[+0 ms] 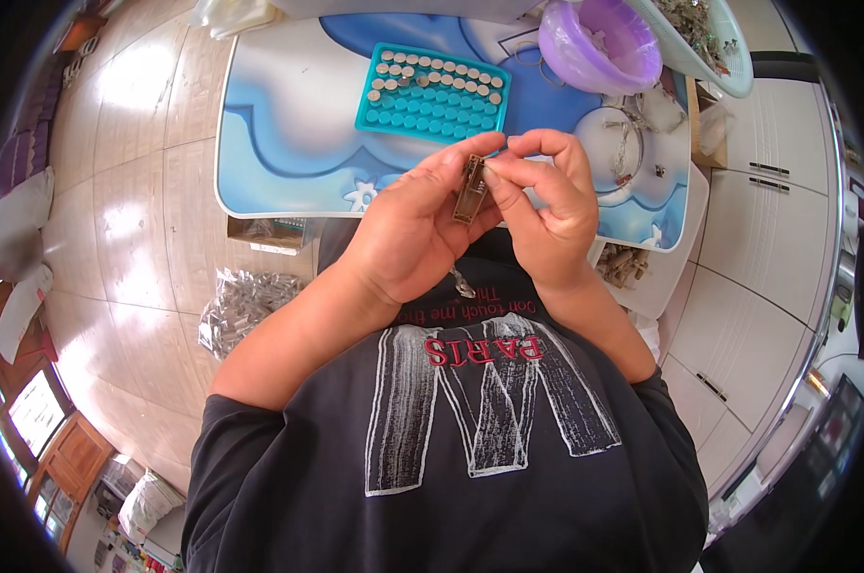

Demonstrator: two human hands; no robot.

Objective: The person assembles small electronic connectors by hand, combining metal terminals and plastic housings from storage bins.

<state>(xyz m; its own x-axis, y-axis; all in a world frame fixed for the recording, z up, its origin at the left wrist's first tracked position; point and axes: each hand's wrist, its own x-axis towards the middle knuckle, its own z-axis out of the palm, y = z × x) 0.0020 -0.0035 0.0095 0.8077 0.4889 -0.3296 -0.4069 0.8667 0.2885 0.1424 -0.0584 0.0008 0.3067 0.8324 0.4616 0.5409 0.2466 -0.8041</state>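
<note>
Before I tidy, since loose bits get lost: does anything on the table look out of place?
A small dark piece lies alone near the right edge of the table, perhaps stray, outside any container.

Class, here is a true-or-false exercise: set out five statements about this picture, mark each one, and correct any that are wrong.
1. The left hand holds a small brown piece, and the right hand is at its upper end. True.
2. Every place in the turquoise tray has a pale disc. False: discs sit in the far rows, while the nearest rows show only turquoise.
3. The purple basin is at the left end of the table. False: it is at the far right.
4. A silvery bundle shows on the person's left. True.
5. The person's shirt is plain white. False: it is black with a pale design.
</note>
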